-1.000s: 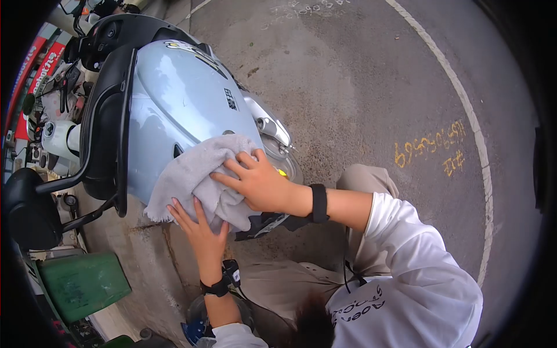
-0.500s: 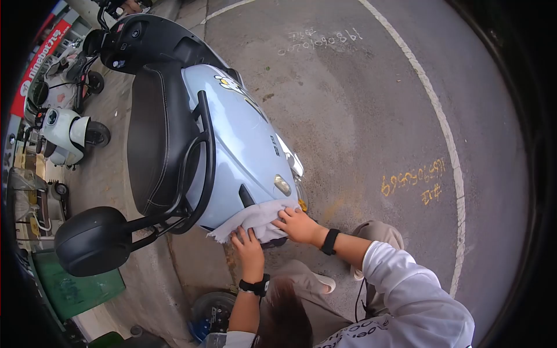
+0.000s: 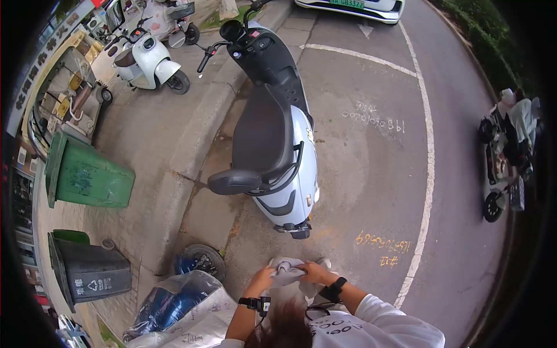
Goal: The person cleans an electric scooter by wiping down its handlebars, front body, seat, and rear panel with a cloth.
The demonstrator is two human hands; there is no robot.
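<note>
A light grey cloth (image 3: 286, 271) is held bunched in front of my body. My left hand (image 3: 262, 280) grips its left side, and my right hand (image 3: 316, 272) grips its right side, fingers curled into the fabric. Beyond the cloth stands a pale blue electric scooter (image 3: 306, 174) with a black seat (image 3: 261, 130) and a black padded backrest (image 3: 235, 181). Its tail end points toward me, apart from both hands.
Left of me are a green bin (image 3: 93, 174), a dark grey bin (image 3: 96, 275) and a covered blue vehicle (image 3: 168, 307). A white scooter (image 3: 152, 62) stands on the pavement. At right a rider's scooter (image 3: 499, 162) is on the road; a white car (image 3: 354, 8) is ahead.
Both hands have lifted the cloth off the scooter's rear and drawn it back toward my body. My view has moved back from the scooter, showing more of the street.
</note>
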